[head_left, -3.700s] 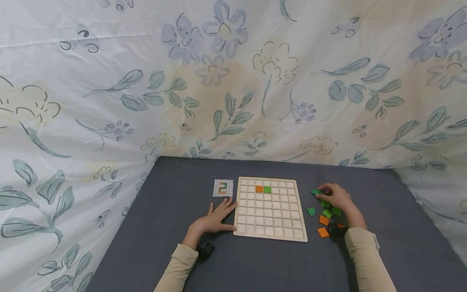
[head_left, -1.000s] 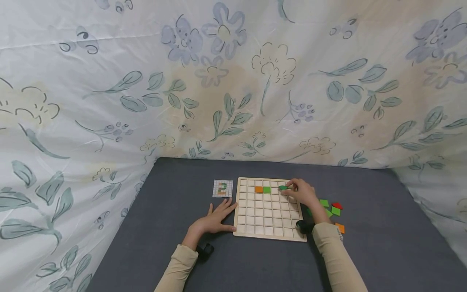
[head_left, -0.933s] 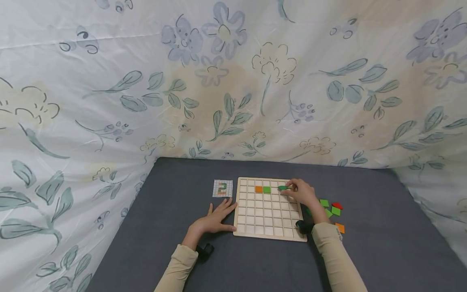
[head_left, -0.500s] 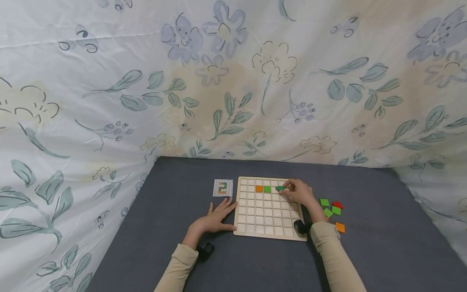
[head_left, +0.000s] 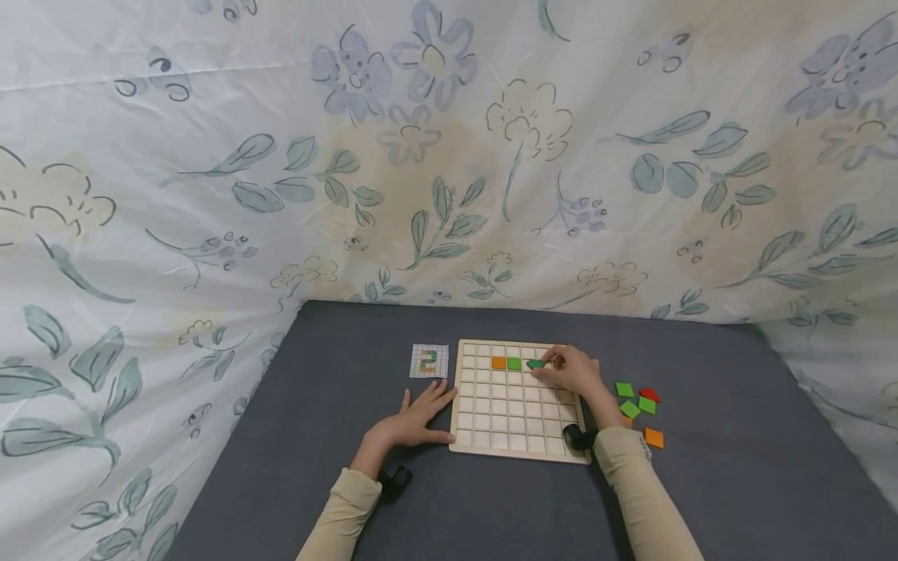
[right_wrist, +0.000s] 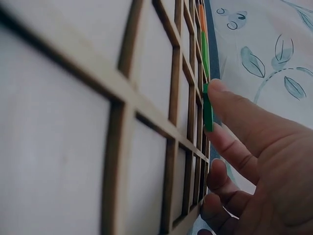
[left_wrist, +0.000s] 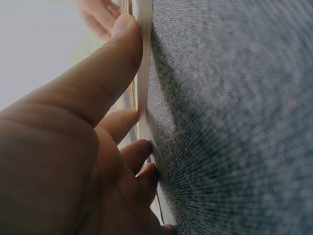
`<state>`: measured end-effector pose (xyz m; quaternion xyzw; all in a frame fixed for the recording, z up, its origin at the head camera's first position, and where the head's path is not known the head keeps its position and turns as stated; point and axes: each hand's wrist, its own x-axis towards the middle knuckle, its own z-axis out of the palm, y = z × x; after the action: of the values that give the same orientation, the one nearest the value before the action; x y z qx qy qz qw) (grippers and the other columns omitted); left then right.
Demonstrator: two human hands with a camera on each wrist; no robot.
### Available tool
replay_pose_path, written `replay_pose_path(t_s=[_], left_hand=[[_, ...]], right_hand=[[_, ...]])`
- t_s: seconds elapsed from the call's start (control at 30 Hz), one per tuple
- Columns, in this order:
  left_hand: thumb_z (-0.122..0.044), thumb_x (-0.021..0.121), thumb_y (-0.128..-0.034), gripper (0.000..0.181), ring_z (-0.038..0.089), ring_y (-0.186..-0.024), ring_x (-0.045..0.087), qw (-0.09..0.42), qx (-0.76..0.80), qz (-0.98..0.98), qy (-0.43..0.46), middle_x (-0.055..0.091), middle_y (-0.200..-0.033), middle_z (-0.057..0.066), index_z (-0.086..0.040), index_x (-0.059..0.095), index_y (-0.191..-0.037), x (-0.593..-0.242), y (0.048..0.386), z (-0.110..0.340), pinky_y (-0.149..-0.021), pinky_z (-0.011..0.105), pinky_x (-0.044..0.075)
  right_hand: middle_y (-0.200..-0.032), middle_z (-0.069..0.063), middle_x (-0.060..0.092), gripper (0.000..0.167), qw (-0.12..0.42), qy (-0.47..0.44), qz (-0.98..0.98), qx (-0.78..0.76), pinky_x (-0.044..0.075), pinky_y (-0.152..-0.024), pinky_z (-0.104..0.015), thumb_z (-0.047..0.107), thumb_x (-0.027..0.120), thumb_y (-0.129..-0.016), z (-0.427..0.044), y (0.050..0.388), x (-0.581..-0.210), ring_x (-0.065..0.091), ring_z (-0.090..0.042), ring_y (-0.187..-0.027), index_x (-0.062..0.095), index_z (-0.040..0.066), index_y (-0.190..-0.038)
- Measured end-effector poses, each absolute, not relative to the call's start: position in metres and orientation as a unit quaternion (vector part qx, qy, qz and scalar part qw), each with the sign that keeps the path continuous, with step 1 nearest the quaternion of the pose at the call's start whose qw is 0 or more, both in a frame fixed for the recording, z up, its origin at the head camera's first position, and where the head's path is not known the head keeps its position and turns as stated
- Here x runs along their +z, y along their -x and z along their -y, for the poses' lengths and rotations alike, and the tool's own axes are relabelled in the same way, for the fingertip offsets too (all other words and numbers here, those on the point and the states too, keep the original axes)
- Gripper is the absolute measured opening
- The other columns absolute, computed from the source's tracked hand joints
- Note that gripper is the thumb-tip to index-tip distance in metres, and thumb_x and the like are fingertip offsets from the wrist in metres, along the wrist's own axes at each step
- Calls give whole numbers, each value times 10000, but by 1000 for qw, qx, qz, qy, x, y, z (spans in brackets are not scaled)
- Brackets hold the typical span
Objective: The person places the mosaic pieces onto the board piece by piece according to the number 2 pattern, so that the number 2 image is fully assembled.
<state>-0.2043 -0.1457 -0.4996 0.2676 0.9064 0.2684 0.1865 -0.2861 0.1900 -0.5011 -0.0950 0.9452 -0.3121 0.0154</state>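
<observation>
A wooden grid board (head_left: 499,406) lies on the dark cloth. My left hand (head_left: 412,421) has its fingers spread along the board's left edge; in the left wrist view, the thumb (left_wrist: 128,44) touches the board's side. Over the upper right of the grid, my right hand (head_left: 571,370) pinches a dark green tile (head_left: 535,364). The right wrist view shows this green tile (right_wrist: 209,115) between thumb and fingertips, close to the board's surface. To its left, an orange tile (head_left: 499,363) and a light green tile (head_left: 514,364) occupy neighbouring cells in the second row.
A small card (head_left: 429,361) with a coloured grid pattern lies left of the board. Right of the board are loose tiles: light green ones (head_left: 624,389), a red one (head_left: 650,396) and orange ones (head_left: 654,438). My right forearm covers part of that area. Floral fabric (head_left: 449,156) hangs behind.
My right hand has carried the dark green tile from the loose tiles onto the board, then slightly further left toward the light green tile. The left hand stays in place.
</observation>
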Motion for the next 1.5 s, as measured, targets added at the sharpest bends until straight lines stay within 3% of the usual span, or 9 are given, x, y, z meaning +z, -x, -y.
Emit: replay_pose_path(t_s=[0.37,1.07,1.5], left_hand=[[-435,607,-870,811,314,-1433,-7,187,271,-905,-267,61,-1560,108,-176,172,-1504,-498,203,146,-1058,653,-80],[-418,609,-874,808,316,-1432,-11,190,272,-905,-267,56,-1559,119,-174,166,-1504,-495,202,146,-1055,654,-87],[-440,604,-870,813,302,-1434,-14,191,269,-906,-266,55,-1561,106,-186,164,-1505,-498,203,146,-1058,651,-85]], right_hand=[[-757,-10,542,130,15,106,-942,-319,210,-716,-442,262,699,-835,-192,287,-503,445,-180,-683,680,155,-907],[-782,-16,548,156,19,104,-946,-305,223,-718,-434,284,705,-828,-184,288,-501,452,-182,-675,665,148,-895],[-690,-5,522,179,19,113,-943,-312,226,-737,-450,314,723,-810,-179,287,-502,438,-176,-622,641,159,-847]])
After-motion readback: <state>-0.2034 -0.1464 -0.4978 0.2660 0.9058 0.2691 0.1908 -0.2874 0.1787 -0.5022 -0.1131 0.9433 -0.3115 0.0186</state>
